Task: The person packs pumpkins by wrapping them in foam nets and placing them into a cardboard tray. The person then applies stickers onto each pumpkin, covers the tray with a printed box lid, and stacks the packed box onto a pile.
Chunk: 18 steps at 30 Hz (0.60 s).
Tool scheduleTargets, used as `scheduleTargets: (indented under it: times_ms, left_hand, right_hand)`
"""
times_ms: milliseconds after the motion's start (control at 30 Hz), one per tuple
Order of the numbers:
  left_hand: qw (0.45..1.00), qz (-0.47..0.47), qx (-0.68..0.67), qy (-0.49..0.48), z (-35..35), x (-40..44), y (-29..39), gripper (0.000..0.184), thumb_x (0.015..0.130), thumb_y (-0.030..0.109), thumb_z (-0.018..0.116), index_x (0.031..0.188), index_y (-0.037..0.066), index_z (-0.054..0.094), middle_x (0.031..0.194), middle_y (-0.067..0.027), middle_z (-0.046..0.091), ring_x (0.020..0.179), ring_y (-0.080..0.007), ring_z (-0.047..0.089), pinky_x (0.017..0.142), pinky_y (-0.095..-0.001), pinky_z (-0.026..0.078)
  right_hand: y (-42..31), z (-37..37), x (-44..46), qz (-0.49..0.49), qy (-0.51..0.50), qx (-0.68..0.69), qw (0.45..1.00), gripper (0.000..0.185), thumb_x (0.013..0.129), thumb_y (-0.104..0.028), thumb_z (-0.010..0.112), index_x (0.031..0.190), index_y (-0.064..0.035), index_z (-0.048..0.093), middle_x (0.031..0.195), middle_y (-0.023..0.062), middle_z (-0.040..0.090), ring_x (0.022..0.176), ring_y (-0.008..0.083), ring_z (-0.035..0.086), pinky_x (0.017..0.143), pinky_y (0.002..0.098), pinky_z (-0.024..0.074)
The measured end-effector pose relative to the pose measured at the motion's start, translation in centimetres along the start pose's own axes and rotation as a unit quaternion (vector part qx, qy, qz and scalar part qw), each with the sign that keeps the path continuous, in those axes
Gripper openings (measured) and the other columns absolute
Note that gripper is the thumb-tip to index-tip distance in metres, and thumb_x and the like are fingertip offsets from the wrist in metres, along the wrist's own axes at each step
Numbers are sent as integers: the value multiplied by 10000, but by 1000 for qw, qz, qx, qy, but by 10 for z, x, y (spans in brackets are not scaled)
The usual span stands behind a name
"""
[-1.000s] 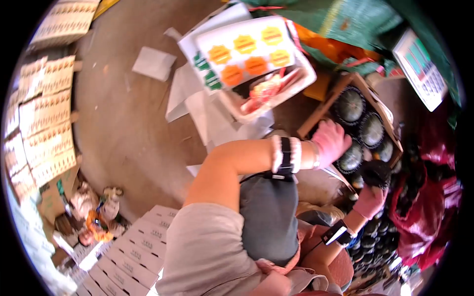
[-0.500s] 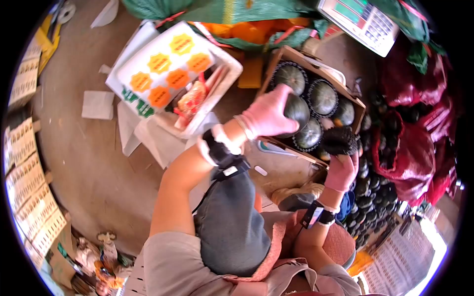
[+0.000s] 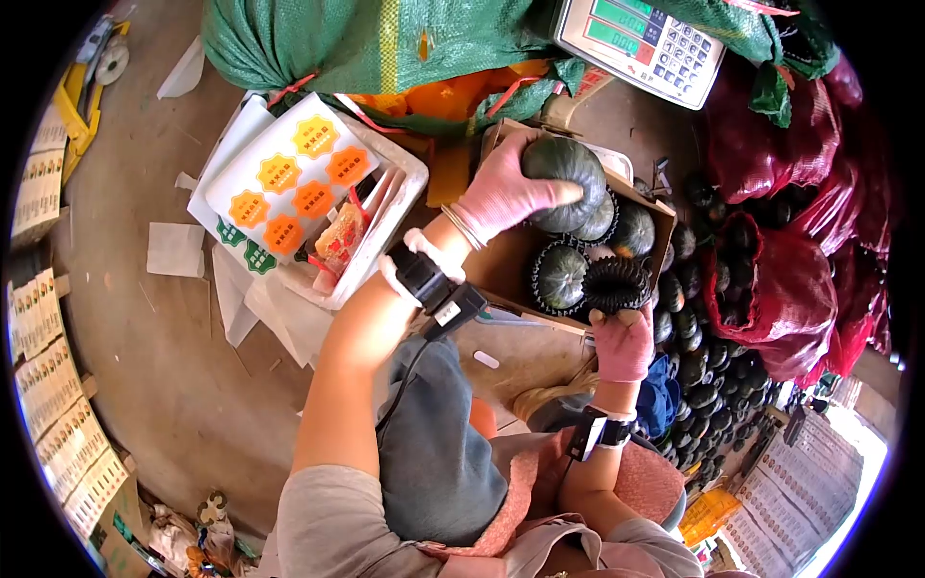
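My left hand (image 3: 503, 191), in a pink glove, grips a dark green pumpkin (image 3: 564, 178) from its left side, over the far part of a cardboard box (image 3: 496, 279). My right hand (image 3: 622, 345), also gloved in pink, pinches the near rim of a black foam net sleeve (image 3: 618, 282). The sleeve gapes open and looks hollow, at the box's near right corner. Inside the box, a smaller pumpkin (image 3: 562, 275) sits in its own black net, with another netted one partly hidden under the held pumpkin. A green pumpkin with an orange patch (image 3: 633, 231) lies at the right.
A white foam box (image 3: 409, 183) with a sheet of orange stickers (image 3: 289, 183) stands at left. Behind are a green woven sack (image 3: 318, 48) and a digital scale (image 3: 641, 48). Red mesh sacks (image 3: 780, 299) and many loose dark pumpkins (image 3: 708, 385) lie at right.
My left hand has lifted the pumpkin from among the others toward the box's far side. My right hand, still on the net sleeve, has come lower, and the whole view has shifted.
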State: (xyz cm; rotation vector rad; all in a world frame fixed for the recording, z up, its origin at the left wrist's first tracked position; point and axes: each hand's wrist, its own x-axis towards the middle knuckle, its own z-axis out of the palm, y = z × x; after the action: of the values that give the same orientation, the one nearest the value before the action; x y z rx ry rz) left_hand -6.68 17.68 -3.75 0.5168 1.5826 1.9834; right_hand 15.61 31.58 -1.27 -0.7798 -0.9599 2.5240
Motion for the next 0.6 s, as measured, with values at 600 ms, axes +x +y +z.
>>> scheduleTargets:
  times_ms: [600]
  left_hand:
    - [957, 25, -64, -280, 29, -72, 1, 538, 886, 383, 615, 1250, -1, 517, 1247, -134, 522, 1184, -224, 486, 1022, -336, 363]
  right_hand:
    - [23, 19, -14, 1, -48, -103, 993, 220, 765, -27, 582, 967, 32, 647, 988, 111, 665, 921, 209, 630, 841, 326, 496]
